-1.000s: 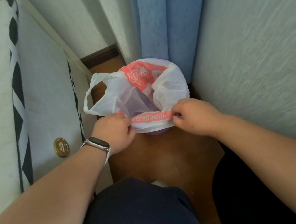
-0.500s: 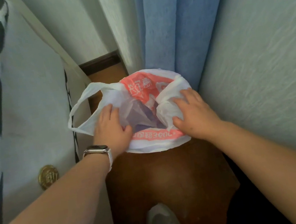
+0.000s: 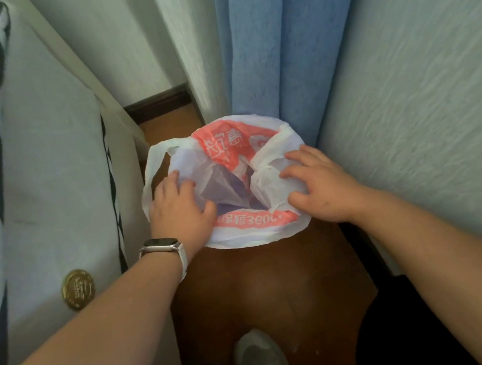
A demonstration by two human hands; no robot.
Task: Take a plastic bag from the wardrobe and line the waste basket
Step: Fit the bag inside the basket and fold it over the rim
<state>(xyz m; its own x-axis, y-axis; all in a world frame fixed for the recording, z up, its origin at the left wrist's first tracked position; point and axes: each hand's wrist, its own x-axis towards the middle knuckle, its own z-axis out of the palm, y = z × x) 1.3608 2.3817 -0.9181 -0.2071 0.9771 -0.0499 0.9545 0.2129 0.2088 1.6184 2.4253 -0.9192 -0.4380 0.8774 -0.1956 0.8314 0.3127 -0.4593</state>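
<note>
Plastic bag (image 3: 272, 230) first: it sits on the wooden floor (image 3: 265, 288) right at the foot of the blue curtain (image 3: 274, 36), its mouth spread into a rough circle and folded outward over what I take to be the rim of the waste basket. The basket itself is hidden; only a purplish tint through the film deep in the opening hints at it.

Both hands lie on the bag from the side away from the curtain. The left hand (image 3: 179, 210), with a pale-strapped watch (image 3: 161, 245) on its wrist, has its fingers spread and flat, pressing the left side of the film down and gripping nothing. The right hand (image 3: 321, 186) is splayed the same way, resting on the crumpled right handle, also closed round nothing.

The bag's two handles lie on a line running hand to hand. The left handle loop (image 3: 151, 177) is loose, sticking out beyond the left fingertips, so the left hand is the nearer one to tuck it. My guess is that the loop and the sagging middle are what remain to settle.

The film is thin, white and half see-through, creased and slack, with an orange-red printed band. It should slide and crumple easily, and could slip off the rim if pushed hard.
</note>
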